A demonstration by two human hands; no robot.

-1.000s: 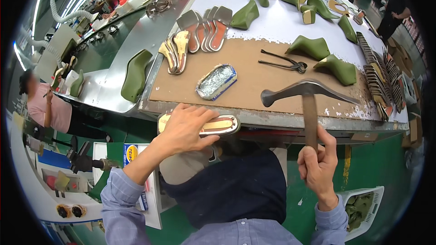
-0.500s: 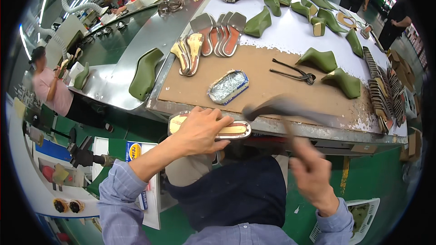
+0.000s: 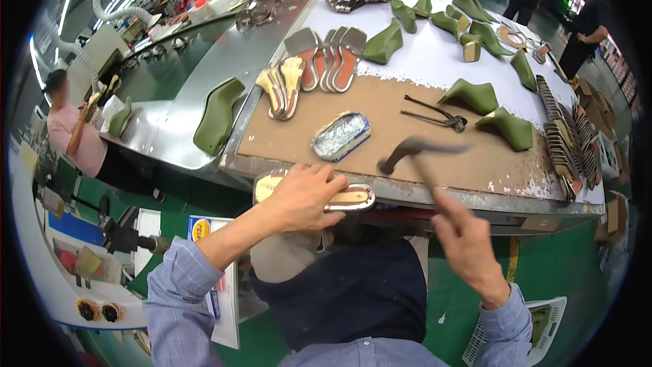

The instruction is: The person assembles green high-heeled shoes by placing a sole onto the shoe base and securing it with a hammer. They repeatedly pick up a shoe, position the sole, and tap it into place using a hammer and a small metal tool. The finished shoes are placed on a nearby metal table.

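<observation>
My left hand (image 3: 303,198) is closed over a shoe sole piece (image 3: 352,197) with a cream and brown face and a silver rim. It holds this piece level at the table's near edge, above my lap. What lies under the piece is hidden. My right hand (image 3: 467,239) grips the wooden handle of a hammer (image 3: 420,149). The dark, curved hammer head hangs in the air to the right of the sole piece, apart from it and slightly blurred. Just beyond my left hand lies an open box with foil-like lining (image 3: 341,137).
On the table (image 3: 299,143) lie pincers (image 3: 438,117), cream insoles (image 3: 282,87), red-brown insoles (image 3: 333,60) and several green shoe lasts (image 3: 506,128). A row of stacked sole pieces (image 3: 567,139) lines the right edge. A white basket (image 3: 553,326) stands on the floor. Co-workers (image 3: 85,122) are farther off.
My right hand has moved slightly away from me. The hammer head has shifted and tilted, its near end now farther from the sole piece. My left hand keeps its grip almost unmoved.
</observation>
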